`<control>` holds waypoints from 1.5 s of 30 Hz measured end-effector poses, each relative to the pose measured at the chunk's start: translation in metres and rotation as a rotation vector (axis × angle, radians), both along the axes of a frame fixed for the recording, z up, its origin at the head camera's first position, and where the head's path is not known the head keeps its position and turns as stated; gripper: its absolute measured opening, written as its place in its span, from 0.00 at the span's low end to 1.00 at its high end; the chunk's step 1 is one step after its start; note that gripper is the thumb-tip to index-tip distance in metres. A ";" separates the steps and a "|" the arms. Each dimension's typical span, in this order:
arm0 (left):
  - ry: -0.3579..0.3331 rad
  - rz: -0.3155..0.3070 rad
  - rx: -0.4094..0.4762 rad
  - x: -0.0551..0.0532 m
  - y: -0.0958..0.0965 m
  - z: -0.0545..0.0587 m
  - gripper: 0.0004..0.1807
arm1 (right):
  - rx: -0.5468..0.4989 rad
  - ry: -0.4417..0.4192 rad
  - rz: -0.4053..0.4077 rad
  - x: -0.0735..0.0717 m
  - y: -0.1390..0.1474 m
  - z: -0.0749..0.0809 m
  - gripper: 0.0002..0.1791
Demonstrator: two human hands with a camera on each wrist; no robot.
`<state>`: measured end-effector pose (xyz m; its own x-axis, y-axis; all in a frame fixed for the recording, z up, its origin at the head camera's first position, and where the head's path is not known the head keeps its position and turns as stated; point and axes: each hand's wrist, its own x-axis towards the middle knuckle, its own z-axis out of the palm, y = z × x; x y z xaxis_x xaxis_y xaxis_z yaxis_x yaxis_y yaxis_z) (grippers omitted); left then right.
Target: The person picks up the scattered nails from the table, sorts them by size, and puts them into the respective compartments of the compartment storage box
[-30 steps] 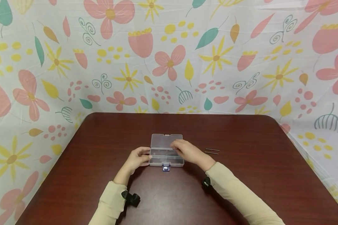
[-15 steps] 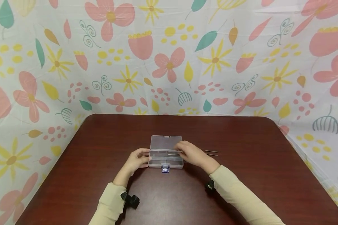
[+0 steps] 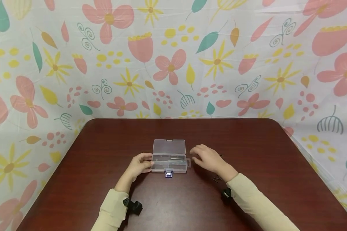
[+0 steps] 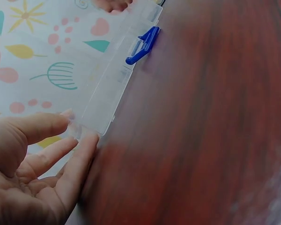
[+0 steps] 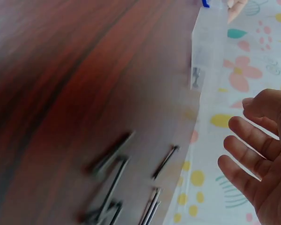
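Note:
A clear plastic compartment box (image 3: 177, 166) lies with its lid (image 3: 169, 147) raised at the back and a blue latch (image 3: 168, 174) hanging at the front. Several thin metal rods (image 3: 177, 158) lie in its rear compartment. My left hand (image 3: 138, 165) holds the box's left end, thumb at the rim and fingers against the end wall. To the right of the box hovers my right hand (image 3: 209, 159), fingers loosely bent with nothing in them. Below it, more thin metal pieces with small heads (image 5: 166, 162) lie on the table; their exact kind is unclear.
A dark red-brown wooden table (image 3: 118, 134) carries everything. Loose metal pieces (image 3: 217, 179) lie near the right wrist, partly hidden by that hand and forearm. Behind the table hangs a flower-print cloth (image 3: 170, 93). Both wrists wear small black cameras.
My right hand has let go of metal rods in the rear compartment and drawn back to the right of the box. The left hand has stayed at the box's left end.

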<state>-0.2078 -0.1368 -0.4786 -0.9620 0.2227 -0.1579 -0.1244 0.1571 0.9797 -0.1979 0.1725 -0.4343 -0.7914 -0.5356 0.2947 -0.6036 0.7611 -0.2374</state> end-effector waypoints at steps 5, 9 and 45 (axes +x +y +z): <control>0.019 -0.007 -0.009 0.001 0.001 0.001 0.22 | -0.017 0.003 -0.038 0.003 0.014 -0.001 0.09; 0.008 -0.013 -0.010 0.003 0.001 0.001 0.23 | -0.014 -0.010 -0.070 0.004 0.024 -0.004 0.09; -0.011 -0.063 0.005 0.002 -0.005 -0.002 0.23 | 0.167 -0.143 -0.172 -0.015 0.025 -0.015 0.05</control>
<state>-0.2062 -0.1415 -0.4802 -0.9443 0.2836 -0.1672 -0.1252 0.1605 0.9791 -0.2128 0.1975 -0.4493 -0.9021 -0.4215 0.0923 -0.4314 0.8854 -0.1730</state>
